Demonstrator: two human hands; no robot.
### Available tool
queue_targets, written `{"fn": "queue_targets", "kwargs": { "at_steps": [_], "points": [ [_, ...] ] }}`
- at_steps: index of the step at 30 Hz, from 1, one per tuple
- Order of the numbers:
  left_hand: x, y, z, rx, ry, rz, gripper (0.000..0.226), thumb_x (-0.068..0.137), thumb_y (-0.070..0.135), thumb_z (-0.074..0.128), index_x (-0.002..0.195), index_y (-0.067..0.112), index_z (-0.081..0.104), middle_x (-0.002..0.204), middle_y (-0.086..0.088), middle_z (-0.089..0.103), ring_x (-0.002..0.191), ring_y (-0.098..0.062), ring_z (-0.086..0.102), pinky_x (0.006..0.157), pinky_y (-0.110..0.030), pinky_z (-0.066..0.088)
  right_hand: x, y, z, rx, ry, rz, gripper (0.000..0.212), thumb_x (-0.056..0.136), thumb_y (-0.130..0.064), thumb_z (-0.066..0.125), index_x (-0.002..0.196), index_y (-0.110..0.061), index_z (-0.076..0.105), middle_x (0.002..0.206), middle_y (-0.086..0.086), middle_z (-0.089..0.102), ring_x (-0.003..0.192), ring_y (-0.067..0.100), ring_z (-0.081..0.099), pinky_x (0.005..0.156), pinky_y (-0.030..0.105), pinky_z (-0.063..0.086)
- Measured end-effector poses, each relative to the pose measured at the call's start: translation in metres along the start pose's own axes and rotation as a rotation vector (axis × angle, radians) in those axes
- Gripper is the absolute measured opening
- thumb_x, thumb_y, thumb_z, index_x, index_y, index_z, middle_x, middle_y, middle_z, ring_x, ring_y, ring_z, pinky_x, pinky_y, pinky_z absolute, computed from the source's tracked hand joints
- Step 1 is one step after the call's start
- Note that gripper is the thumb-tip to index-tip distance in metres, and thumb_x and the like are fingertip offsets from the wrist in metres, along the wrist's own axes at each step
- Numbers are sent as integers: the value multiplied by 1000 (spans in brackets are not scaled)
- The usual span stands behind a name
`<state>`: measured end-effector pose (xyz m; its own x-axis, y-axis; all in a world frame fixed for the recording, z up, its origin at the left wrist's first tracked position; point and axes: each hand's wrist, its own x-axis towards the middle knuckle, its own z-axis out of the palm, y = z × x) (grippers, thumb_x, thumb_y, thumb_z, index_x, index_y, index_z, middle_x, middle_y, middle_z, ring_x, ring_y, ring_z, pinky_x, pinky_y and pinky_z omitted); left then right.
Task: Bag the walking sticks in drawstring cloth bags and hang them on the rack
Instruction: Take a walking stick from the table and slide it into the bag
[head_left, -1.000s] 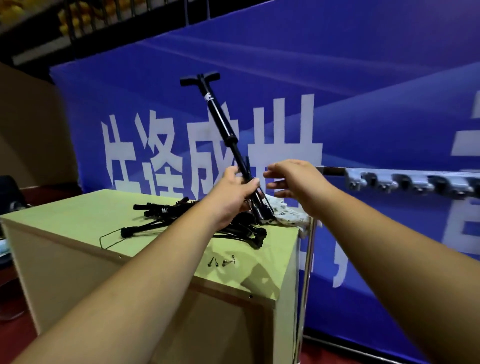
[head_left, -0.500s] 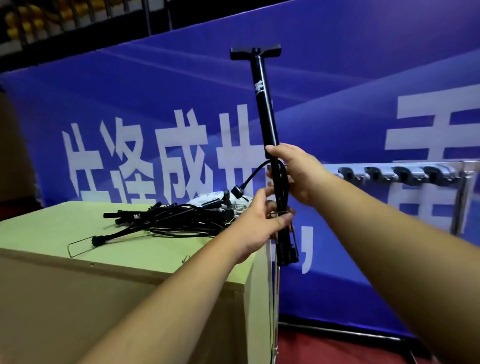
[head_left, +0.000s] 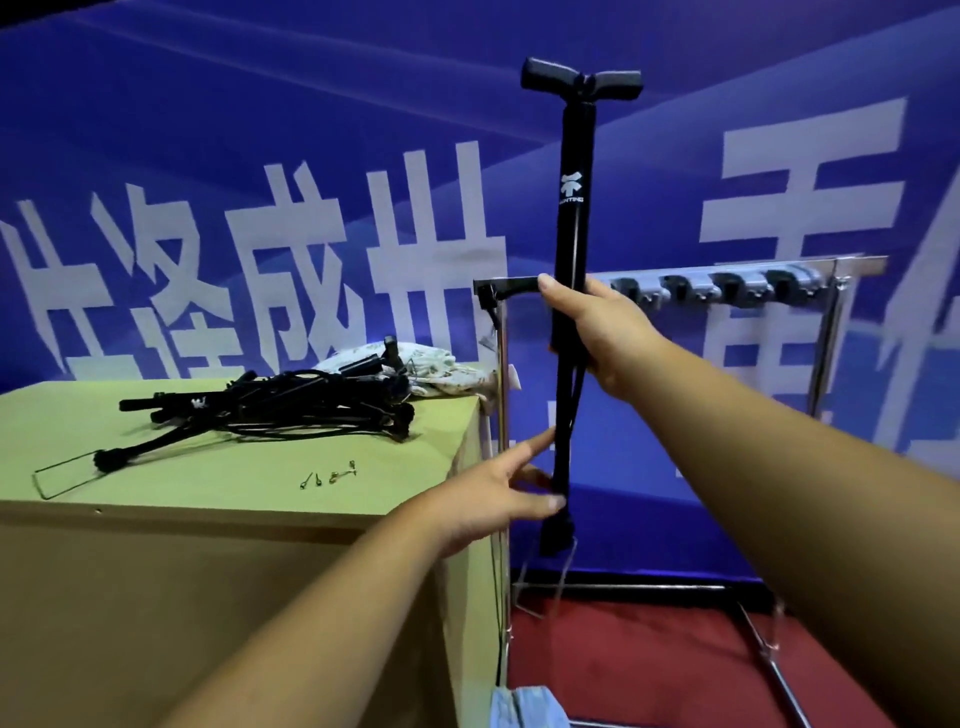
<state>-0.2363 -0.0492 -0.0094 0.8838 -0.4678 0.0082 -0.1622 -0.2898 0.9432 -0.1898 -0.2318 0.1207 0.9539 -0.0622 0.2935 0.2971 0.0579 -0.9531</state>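
- Surface: box-shaped cabinet with a pale green top and a brown front. It stands at left, just beside the rack.
- On top: a tangled pile of black sticks with cords. A thin wire loop juts out at its left end.
- Patterned cloth bags are bunched at the far right corner, touching the pile.
- A few small metal screws lie loose near the front edge.
- Room: a blue banner with large white characters fills the back. Red carpet lies below it.
- Rack: chrome frame. Its top bar carries a row of grey clips.
- Walking stick: 1 unit, black, unbagged. It is held upright in the air, T-handle up, in front of the rack's left end.
- Right hand: fingers wrapped round the mid-shaft.
- Left hand: fingers stretched out, tips touching the lower shaft, not curled round it.
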Motion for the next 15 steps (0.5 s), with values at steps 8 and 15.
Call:
{"fn": "queue_targets", "kwargs": {
  "at_steps": [8,15],
  "points": [
    [18,-5,3,-64,368,21,20,104,17,66,123,19,67,103,-1,70,77,-9,65,66,-26,50,-35,71,-14,-196,-9,59,14,86,-26,86,92,-16,79,67,-1,59,62,18,53,57,31,47],
    [33,8,-6,-225,550,237,31,101,36,70,125,17,65,114,-6,76,98,-20,74,80,-29,55,-75,167,-11,-277,-57,216,19,82,-25,87,94,-16,75,60,-6,55,60,19,47,62,35,40]
  ]
}}
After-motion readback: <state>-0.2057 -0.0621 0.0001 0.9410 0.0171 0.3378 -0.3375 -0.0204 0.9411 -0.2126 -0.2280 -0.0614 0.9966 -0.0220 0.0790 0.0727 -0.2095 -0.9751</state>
